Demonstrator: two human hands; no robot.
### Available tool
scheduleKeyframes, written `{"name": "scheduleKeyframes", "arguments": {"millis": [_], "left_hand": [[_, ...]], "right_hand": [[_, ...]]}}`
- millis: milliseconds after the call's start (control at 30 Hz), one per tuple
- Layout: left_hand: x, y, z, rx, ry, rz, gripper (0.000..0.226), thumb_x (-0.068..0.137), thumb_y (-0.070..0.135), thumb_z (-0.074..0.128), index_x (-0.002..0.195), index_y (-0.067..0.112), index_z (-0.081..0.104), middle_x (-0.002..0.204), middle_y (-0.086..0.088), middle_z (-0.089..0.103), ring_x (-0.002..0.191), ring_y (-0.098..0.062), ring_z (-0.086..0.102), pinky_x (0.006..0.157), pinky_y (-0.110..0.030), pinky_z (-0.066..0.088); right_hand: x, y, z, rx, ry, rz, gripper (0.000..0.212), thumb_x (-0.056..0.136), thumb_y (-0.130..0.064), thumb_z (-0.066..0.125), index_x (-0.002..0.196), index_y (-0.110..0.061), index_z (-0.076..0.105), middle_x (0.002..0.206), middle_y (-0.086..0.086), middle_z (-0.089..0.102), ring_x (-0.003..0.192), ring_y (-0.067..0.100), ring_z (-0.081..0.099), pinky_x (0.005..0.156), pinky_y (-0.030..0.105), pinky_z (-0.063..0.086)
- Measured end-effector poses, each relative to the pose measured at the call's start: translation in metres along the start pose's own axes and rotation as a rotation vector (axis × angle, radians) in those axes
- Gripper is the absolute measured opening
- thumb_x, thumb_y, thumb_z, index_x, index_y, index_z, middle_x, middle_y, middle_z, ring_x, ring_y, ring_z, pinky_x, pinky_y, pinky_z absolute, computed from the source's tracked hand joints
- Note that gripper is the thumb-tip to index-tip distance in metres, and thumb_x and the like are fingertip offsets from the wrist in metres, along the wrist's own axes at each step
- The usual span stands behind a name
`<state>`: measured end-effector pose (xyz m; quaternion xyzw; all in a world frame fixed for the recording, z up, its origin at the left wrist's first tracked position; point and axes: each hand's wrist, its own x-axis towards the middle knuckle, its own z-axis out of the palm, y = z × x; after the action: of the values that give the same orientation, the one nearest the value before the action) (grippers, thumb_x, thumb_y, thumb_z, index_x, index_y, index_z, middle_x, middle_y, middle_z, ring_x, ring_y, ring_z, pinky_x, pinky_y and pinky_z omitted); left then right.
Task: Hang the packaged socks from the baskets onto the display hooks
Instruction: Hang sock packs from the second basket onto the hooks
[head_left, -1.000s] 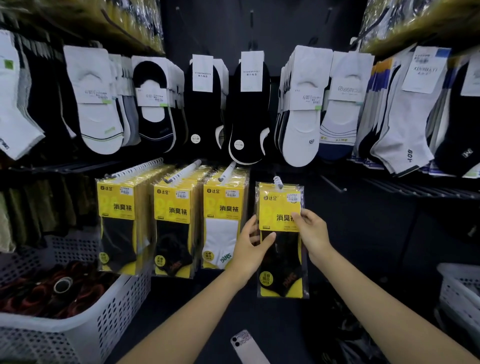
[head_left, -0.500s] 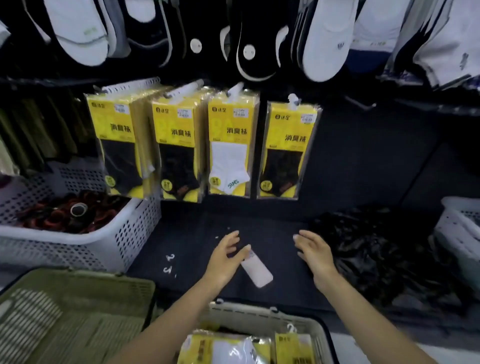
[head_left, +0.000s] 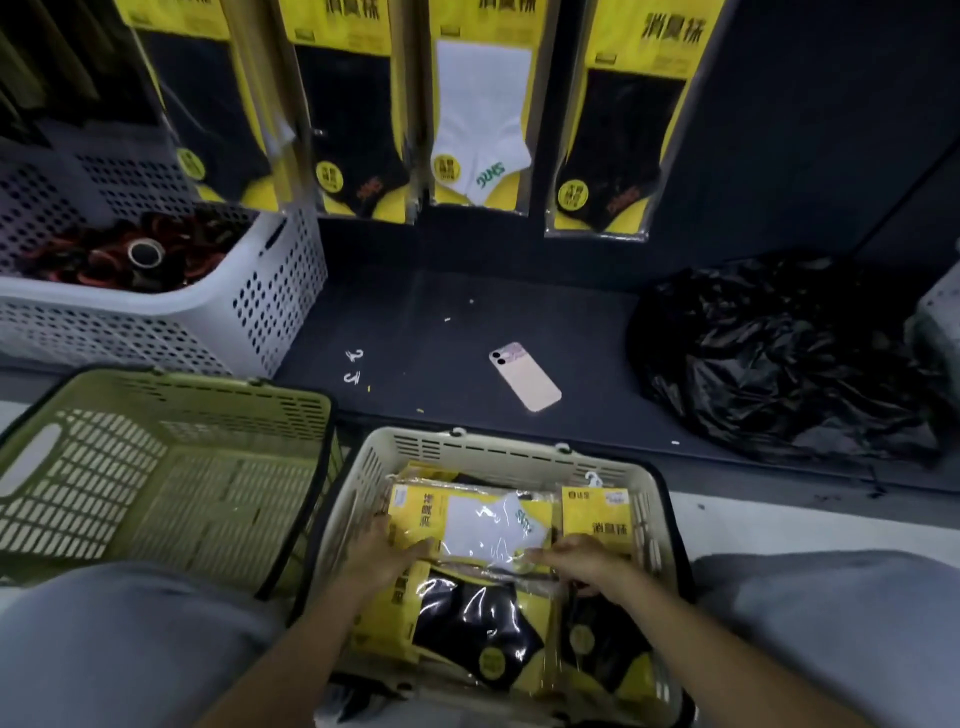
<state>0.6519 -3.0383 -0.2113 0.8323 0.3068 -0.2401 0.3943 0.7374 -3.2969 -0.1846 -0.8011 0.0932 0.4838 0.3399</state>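
Here, the left hand (head_left: 384, 552) and right hand (head_left: 577, 564) each grip one flat, glossy white-sock pack (head_left: 485, 522), lying atop other packs (head_left: 467, 629) in the slotted cream basket (head_left: 498, 449). Four rows of shiny yellow hanging packs (head_left: 480, 104) line the dark wall (head_left: 810, 130) above.

Glossy clear-plastic sock packs (head_left: 483, 525), perforated plastic cream basket (head_left: 498, 448).
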Motion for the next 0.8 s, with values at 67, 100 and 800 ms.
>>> {"name": "scheduleKeyframes", "arguments": {"millis": [67,100,800], "left_hand": [[-0.001,-0.011,0.002,0.127,-0.149,-0.029,0.087,0.071,0.062,0.070,0.139,0.016,0.042,0.145,-0.007,0.042,0.129,-0.024,0.045,0.105,-0.034,0.040],[-0.001,-0.016,0.004,0.195,-0.191,-0.010,0.085,0.069,0.063,0.071,0.136,0.018,0.045,0.144,-0.004,0.042,0.127,-0.022,0.047,0.102,-0.031,0.042],[-0.020,0.037,-0.006,0.036,0.328,0.556,0.077,0.071,0.039,0.081,0.136,0.021,0.044,0.143,0.002,0.034,0.134,-0.018,0.034,0.107,-0.031,0.036]], "right_hand": [[-0.004,0.003,0.004,-0.128,-0.117,-0.041,0.055,0.079,-0.051,0.070,0.117,-0.013,0.061,0.109,-0.004,0.057,0.104,0.012,0.056,0.077,0.021,0.043],[-0.005,0.004,0.007,-0.200,-0.141,-0.082,0.059,0.077,-0.051,0.072,0.123,-0.014,0.061,0.110,-0.007,0.057,0.104,0.010,0.056,0.076,0.019,0.042],[0.003,0.002,0.022,-0.146,-0.103,-0.438,0.047,0.085,-0.034,0.070,0.058,-0.024,0.033,0.059,-0.011,0.032,0.058,0.001,0.033,0.055,0.020,0.025]]}}
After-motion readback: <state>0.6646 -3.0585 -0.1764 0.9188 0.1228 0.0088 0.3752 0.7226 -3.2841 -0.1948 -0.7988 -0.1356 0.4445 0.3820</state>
